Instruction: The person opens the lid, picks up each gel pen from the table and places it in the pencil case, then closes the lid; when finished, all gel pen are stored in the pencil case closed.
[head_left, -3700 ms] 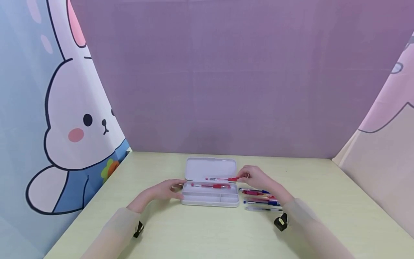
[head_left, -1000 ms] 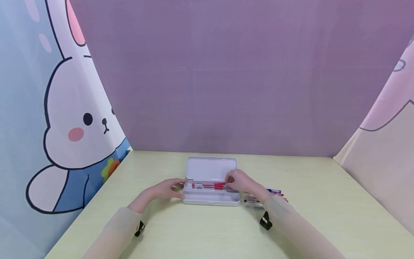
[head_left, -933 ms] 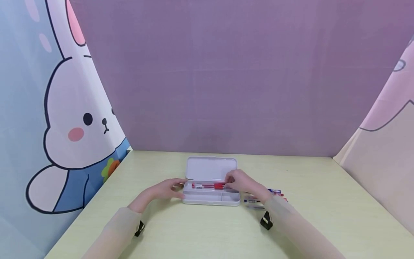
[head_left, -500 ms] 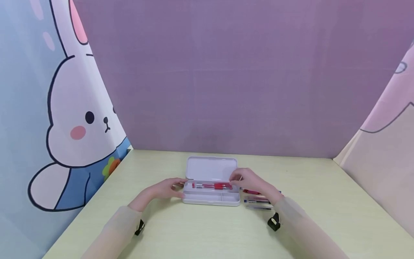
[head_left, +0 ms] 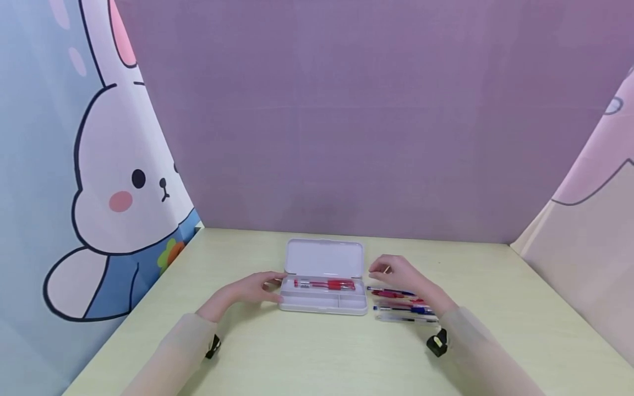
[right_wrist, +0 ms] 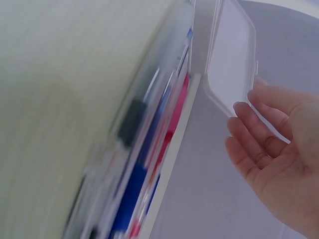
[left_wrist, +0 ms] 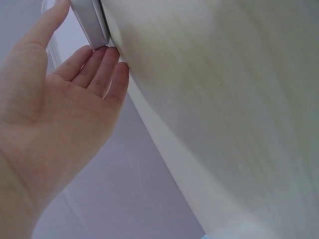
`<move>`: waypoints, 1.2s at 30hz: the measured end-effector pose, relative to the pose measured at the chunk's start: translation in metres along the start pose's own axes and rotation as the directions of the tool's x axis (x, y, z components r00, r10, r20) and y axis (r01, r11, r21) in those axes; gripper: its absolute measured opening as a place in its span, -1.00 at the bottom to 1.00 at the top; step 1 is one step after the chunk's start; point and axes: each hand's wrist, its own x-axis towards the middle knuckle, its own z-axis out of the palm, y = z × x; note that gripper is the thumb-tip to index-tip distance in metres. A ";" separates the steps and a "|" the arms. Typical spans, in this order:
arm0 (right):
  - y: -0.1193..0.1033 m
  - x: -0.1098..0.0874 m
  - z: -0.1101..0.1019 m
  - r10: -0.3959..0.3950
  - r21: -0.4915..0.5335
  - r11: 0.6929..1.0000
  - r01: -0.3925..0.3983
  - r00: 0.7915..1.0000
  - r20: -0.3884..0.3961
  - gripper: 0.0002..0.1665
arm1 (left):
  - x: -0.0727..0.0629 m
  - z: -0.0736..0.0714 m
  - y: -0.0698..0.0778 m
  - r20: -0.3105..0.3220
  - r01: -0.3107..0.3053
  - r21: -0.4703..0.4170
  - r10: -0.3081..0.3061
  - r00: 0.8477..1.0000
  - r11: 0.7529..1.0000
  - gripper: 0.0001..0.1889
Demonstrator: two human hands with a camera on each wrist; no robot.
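A white pencil case [head_left: 324, 312] lies unfolded on the table with its lid [head_left: 324, 257] back. Two red pens [head_left: 322, 284] rest side by side in its long rear compartment. My left hand [head_left: 252, 288] holds the case's left end, thumb at the front corner and fingers at the back one; the left wrist view shows the fingertips [left_wrist: 102, 50] against it. To the right of the case hovers my right hand [head_left: 396, 270], its fingers loosely bent around nothing. Below that hand lie several pens [head_left: 401, 309], blue, red and clear, partly covered by the wrist.
The pale wooden table [head_left: 307, 352] runs back to a purple cloth screen [head_left: 346, 121]. A rabbit-print curtain [head_left: 114, 165] hangs at the left, another printed curtain [head_left: 594, 231] at the right. The case's front compartments hold no pens.
The right hand carried a red pen into the rear compartment beside the first one and let it go. It has since drawn back rightward over the loose pens. The left hand stayed put.
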 end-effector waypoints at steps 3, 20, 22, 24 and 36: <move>0.005 -0.006 -0.005 0.013 0.004 1.000 -0.013 1.000 -0.004 -0.82 | 0.000 0.000 0.002 0.004 0.000 0.002 0.000 1.000 1.000 -0.30; 0.038 -0.039 -0.021 0.069 -0.032 0.997 -0.069 0.997 -0.024 -0.86 | -0.001 0.001 0.005 -0.003 0.045 -0.010 -0.045 0.999 0.999 -0.29; 0.041 -0.043 -0.023 0.075 -0.044 0.996 -0.076 0.997 -0.028 -0.86 | -0.001 0.001 0.006 -0.003 0.048 -0.008 -0.048 0.999 0.999 -0.30; 0.044 -0.048 -0.026 0.088 -0.051 0.995 -0.089 0.996 -0.028 -0.86 | -0.001 0.001 0.006 -0.004 0.051 -0.006 -0.051 0.999 0.999 -0.30; 0.055 -0.065 -0.032 0.115 -0.072 0.991 -0.115 0.993 -0.004 -0.88 | 0.000 0.001 0.004 -0.009 0.048 -0.003 -0.048 0.999 0.999 -0.29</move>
